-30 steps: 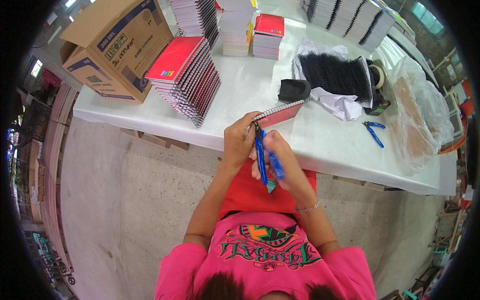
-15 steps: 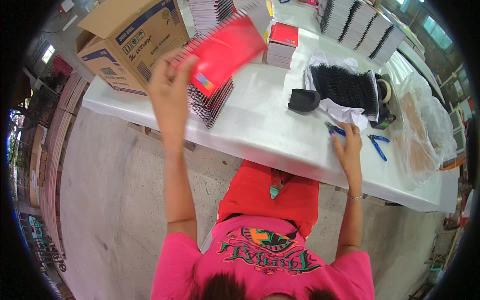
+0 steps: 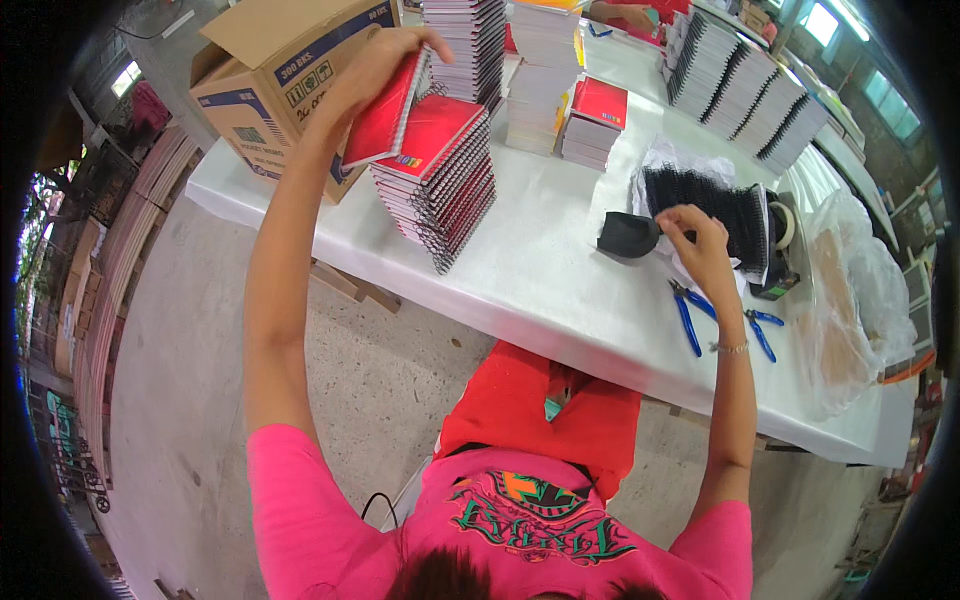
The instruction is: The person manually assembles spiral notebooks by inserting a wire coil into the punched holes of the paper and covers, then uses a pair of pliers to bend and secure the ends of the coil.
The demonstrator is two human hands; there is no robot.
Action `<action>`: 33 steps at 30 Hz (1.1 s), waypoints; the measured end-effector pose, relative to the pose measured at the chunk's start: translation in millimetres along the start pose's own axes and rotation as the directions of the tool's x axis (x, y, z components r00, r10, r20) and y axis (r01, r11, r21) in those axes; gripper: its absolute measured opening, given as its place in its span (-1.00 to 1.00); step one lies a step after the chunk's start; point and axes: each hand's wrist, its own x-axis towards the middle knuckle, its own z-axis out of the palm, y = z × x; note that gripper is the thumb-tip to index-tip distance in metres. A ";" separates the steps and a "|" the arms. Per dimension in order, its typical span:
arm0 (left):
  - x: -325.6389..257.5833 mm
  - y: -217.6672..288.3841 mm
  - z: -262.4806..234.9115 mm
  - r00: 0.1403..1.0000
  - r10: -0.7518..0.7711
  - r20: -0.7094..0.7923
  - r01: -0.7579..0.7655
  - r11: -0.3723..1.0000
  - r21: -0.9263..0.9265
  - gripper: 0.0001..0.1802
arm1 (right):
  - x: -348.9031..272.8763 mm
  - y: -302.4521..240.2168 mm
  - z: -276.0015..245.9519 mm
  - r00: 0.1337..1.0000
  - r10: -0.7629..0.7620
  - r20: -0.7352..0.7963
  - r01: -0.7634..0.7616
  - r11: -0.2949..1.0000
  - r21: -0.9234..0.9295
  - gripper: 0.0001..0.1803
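Observation:
My left hand [image 3: 395, 55] grips a red-covered notebook [image 3: 385, 118] by its top edge. The notebook tilts against the left side of a stack of red spiral notebooks [image 3: 440, 140], whose coils face right and toward me. Over on the right, my right hand [image 3: 703, 240] has its fingers pinched at the near left edge of a pile of black spiral coils [image 3: 710, 205]; what lies between the fingertips is too small to tell. Beside them sits a black curved holder [image 3: 627, 235]. Blue-handled cutters [image 3: 690, 322] and a second blue pair [image 3: 764, 335] lie nearer me.
An open cardboard box [image 3: 245, 115] stands at the left. Behind are tall notebook stacks [image 3: 465, 50], a shorter red-topped stack [image 3: 593, 125] and more spiral-bound stacks [image 3: 735, 85]. A tape roll [image 3: 783, 222] and a clear plastic bag [image 3: 850, 300] are at the right. Another person's hand [image 3: 622, 14] shows at the far edge.
My left hand has brought the red notebook down from above the stack to its left side. My right hand has left the blue cutters, now lying on the table, and moved to the black coils.

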 end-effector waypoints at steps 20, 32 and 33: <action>26.8 -28.8 66.2 0.927 0.254 0.274 -0.315 0.926 0.208 -0.52 | 171.0 24.2 58.5 0.877 -0.310 -0.368 0.350 0.936 0.047 -0.67; 32.9 -33.3 66.3 0.892 0.260 0.371 -0.332 0.932 0.143 -0.49 | 185.8 18.3 71.9 0.936 -0.247 -0.252 0.235 0.969 -0.076 -0.59; 32.8 -32.5 66.2 0.892 0.246 0.379 -0.320 0.936 0.146 -0.49 | 185.5 17.8 70.3 0.933 -0.269 -0.237 0.249 0.962 -0.113 -0.60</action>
